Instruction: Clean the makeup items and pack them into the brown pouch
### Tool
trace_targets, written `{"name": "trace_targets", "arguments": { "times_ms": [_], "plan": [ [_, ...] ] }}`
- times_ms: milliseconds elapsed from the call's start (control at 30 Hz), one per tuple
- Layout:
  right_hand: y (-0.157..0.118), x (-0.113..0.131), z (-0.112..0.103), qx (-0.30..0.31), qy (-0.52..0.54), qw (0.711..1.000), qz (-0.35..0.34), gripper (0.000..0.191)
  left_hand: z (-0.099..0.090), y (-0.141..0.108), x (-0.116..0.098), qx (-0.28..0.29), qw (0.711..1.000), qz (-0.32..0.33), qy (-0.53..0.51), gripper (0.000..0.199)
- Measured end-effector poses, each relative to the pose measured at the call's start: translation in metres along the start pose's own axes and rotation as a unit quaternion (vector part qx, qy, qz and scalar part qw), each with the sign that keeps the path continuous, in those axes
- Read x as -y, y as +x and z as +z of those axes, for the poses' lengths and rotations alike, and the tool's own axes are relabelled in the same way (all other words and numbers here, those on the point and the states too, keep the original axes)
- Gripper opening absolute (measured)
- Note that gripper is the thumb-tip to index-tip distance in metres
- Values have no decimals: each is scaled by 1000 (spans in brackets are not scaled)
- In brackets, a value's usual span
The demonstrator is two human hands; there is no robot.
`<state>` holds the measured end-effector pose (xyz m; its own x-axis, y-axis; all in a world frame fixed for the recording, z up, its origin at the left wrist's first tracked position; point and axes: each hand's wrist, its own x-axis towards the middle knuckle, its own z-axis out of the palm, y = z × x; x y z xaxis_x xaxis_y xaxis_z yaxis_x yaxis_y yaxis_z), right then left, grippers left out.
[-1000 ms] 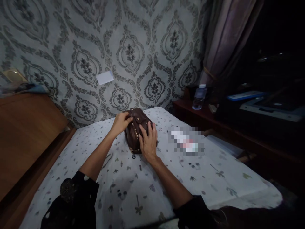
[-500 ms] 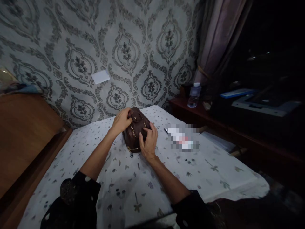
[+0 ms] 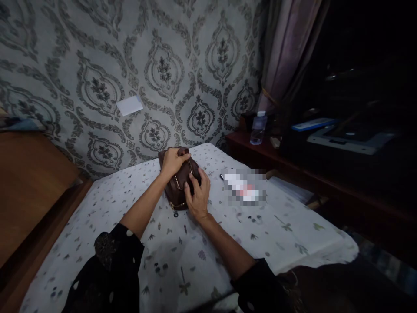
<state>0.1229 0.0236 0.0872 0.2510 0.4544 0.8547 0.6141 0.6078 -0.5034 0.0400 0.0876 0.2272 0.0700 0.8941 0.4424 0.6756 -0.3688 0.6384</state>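
A small brown handbag (image 3: 185,178) with gold zips lies on the patterned white cloth (image 3: 169,248). My left hand (image 3: 172,163) is over its upper part, thumb and fingers closed on the bag's flap (image 3: 183,151), which is lifted. My right hand (image 3: 199,193) grips the bag's right side, fingers bent and somewhat apart against the brown surface. A dark ring-like zip pull (image 3: 176,214) hangs at the bag's near end. Under my palms, parts of the bag are hidden.
Right of the bag lies a phone (image 3: 222,177), mostly blurred out. A water bottle (image 3: 258,128) stands on the dark red side table (image 3: 236,138). Patterned wallpaper (image 3: 163,69) backs the table, with a white card (image 3: 129,105) on it. A brown wooden panel (image 3: 39,187) borders the left.
My left hand has shifted over the bag's top and now pinches the flap, which has come up. My right hand stays at the bag's side. The view has turned slightly right.
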Motion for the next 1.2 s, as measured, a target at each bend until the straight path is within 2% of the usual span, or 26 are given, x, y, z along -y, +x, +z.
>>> {"name": "trace_targets", "arguments": {
  "times_ms": [133, 300, 733, 1033, 1200],
  "plan": [
    [0, -1, 3, 0, -27, 1000, -6, 27, 6, 0, 7, -8, 999, -7, -36, 26],
    [-1, -3, 9, 8, -53, 999, 9, 29, 7, -4, 8, -16, 997, 15, -78, 27],
    [2, -5, 8, 20, -25, 999, 17, 32, 5, -10, 10, 2, 995, 22, -97, 25],
    [3, -4, 6, 25, 7, 999, 29, 33, -2, -13, 10, 72, 994, 33, -79, 28],
    [-1, 0, 0, 50, 11, 998, 43, 38, -4, -12, 11, 70, 995, 33, -60, 27]
  ]
}}
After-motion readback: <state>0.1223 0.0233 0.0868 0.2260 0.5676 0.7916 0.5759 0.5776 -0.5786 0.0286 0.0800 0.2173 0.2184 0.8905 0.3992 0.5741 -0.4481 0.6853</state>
